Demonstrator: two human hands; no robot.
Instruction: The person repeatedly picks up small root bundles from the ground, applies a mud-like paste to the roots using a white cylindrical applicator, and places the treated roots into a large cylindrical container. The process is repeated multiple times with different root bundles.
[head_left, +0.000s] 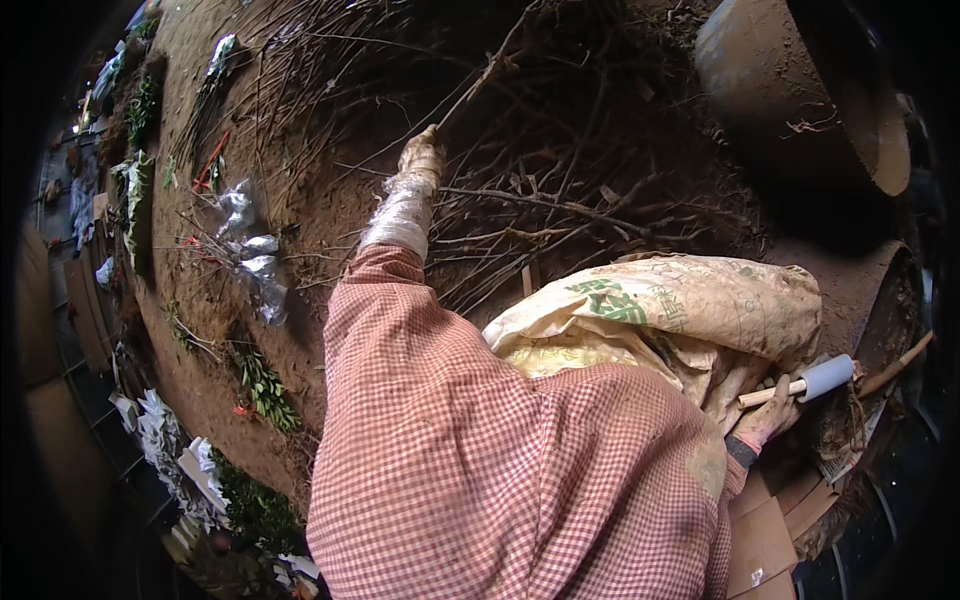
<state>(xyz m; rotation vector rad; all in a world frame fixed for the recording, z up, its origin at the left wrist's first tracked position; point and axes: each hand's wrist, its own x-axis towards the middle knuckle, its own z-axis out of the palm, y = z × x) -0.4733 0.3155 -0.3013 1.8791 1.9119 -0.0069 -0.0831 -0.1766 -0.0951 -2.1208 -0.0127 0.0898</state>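
Note:
My left hand (421, 156), dirty and reaching forward, grips the end of a thin bare stem (480, 84) that slants away up to the right. Clear plastic film (399, 217) is wound around that wrist, over the cuff of my checked sleeve (390, 262). At the lower right, my right hand (772, 418) holds a wooden stick bearing a roll of pale film (826, 377). A stained woven plastic sack (697, 296) with green printing lies across my lap. Beyond it spreads a heap of bare branches and saplings (540, 202), partly in shadow.
Two large curved containers (765, 90), (862, 300) stand on the right, soil-stained. On the earth floor (300, 330) at left lie bundles with shiny wrapping (255, 255) and a leafy green bundle (266, 390). Flattened cardboard (761, 536) is at lower right.

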